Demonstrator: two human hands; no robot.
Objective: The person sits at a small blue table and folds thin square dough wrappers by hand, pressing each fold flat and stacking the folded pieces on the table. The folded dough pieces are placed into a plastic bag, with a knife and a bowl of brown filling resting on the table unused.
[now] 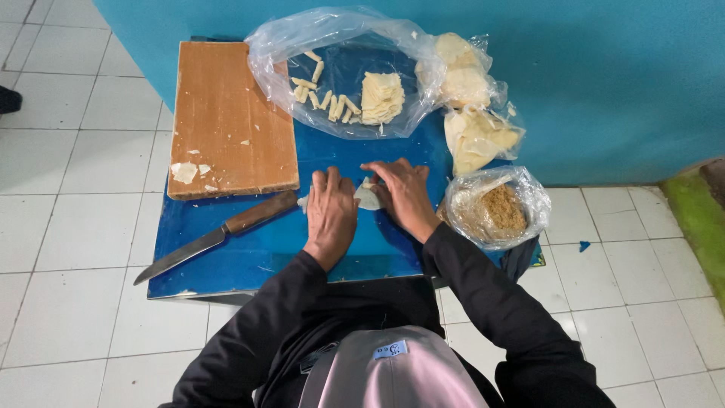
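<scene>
My left hand [330, 214] and my right hand [403, 193] press side by side on a thin pale dough wrapper [368, 196] lying on the low blue table [249, 261]. Fingers of both hands curl over the wrapper, so most of it is hidden. Beyond the hands, an open clear plastic bag [340, 68] holds several rolled pale sticks [325, 94] and a stack of square wrappers [381, 97]. A bag of brown crumbly filling [495, 208] sits just right of my right hand.
A wooden cutting board [230, 117] with dough scraps lies at the table's left. A wooden-handled knife [215, 236] lies in front of it, blade pointing left past the edge. More bagged pale wrappers [472, 113] sit at the back right. White tiled floor and a teal wall surround the table.
</scene>
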